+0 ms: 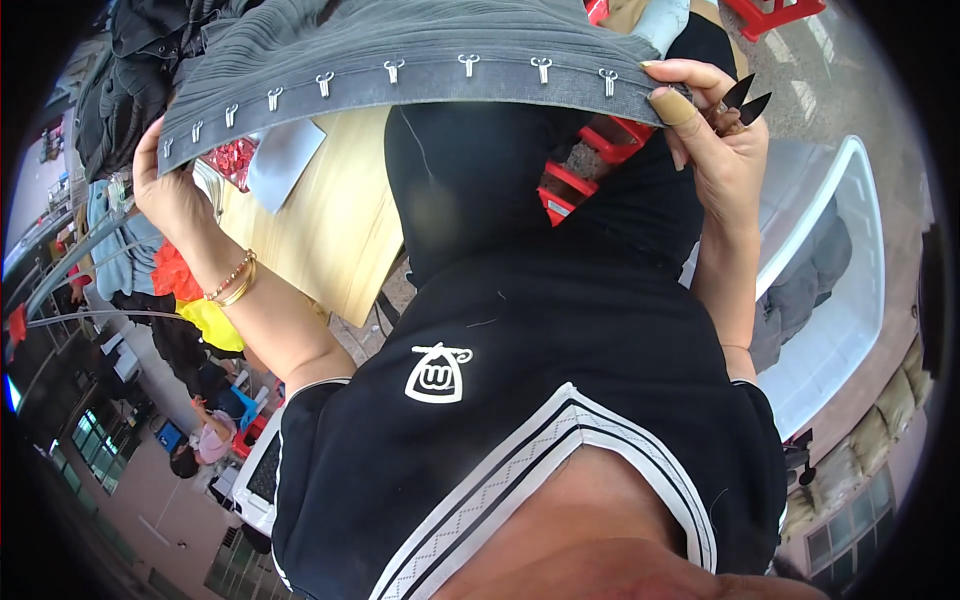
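Above the wooden tabletop (330,240) we stretch a grey hook-strip garment (400,60), left hand (165,190) gripping one end, right hand (715,130) pinching the other alongside snips (745,100).

Grey ribbed garment (400,45) w/ silver hooks (468,64); black shirt (530,400), white logo & striped trim; gold bracelets (235,280); tan wood table (320,220); white tub (850,300).

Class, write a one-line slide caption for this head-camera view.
Both hands stretch a grey garment band with metal hooks; left hand grips one end, right hand the other, holding small snips.
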`<control>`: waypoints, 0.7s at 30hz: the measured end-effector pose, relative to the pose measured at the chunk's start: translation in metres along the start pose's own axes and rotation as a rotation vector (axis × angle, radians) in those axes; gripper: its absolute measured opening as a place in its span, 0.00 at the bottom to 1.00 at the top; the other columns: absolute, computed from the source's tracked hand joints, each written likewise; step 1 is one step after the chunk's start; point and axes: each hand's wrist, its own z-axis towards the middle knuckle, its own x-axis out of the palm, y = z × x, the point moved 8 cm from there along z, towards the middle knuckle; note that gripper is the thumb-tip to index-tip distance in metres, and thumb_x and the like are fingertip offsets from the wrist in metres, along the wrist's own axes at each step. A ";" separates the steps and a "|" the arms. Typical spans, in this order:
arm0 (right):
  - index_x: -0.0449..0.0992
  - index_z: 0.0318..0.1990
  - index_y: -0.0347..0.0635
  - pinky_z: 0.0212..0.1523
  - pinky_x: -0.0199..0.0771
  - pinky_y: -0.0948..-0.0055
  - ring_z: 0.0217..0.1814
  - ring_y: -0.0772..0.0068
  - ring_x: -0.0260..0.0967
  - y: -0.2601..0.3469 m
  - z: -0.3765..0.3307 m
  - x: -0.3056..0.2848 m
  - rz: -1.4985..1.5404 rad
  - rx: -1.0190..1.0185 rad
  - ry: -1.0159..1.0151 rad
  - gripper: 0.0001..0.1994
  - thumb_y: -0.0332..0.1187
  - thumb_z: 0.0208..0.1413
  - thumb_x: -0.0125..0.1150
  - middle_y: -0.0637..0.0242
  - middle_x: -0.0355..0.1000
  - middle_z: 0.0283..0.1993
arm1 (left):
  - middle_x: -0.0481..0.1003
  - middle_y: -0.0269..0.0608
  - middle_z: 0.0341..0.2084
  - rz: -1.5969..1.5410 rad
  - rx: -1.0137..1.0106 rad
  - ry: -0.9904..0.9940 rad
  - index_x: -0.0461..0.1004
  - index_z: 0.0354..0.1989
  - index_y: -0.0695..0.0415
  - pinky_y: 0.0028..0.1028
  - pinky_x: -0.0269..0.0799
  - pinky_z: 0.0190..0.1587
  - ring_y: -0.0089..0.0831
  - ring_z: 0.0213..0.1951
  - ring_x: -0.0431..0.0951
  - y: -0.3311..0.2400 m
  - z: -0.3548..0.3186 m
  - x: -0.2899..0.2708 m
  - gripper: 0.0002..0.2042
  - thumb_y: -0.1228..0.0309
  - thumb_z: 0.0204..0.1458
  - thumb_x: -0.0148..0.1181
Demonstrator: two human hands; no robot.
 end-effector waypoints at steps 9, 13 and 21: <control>0.73 0.58 0.32 0.20 0.51 0.86 0.18 0.91 0.55 -0.031 -0.007 0.025 -0.072 0.113 0.172 0.20 0.23 0.58 0.63 0.79 0.61 0.21 | 0.79 0.46 0.46 -0.054 -0.092 0.175 0.77 0.48 0.61 0.36 0.79 0.51 0.34 0.47 0.80 0.033 0.022 -0.014 0.11 0.77 0.62 0.50; 0.71 0.60 0.32 0.20 0.52 0.86 0.17 0.90 0.55 -0.033 -0.006 0.034 0.029 0.124 0.144 0.21 0.22 0.57 0.62 0.78 0.62 0.21 | 0.77 0.40 0.46 0.500 -0.214 0.459 0.74 0.55 0.63 0.22 0.72 0.50 0.25 0.45 0.77 0.056 -0.002 0.012 0.17 0.85 0.56 0.54; 0.67 0.63 0.30 0.22 0.58 0.85 0.20 0.91 0.55 -0.026 -0.012 0.036 0.161 0.376 0.149 0.27 0.17 0.54 0.64 0.83 0.55 0.23 | 0.79 0.37 0.48 0.392 0.272 0.730 0.76 0.54 0.60 0.24 0.70 0.52 0.23 0.50 0.76 -0.058 -0.084 0.133 0.17 0.77 0.55 0.64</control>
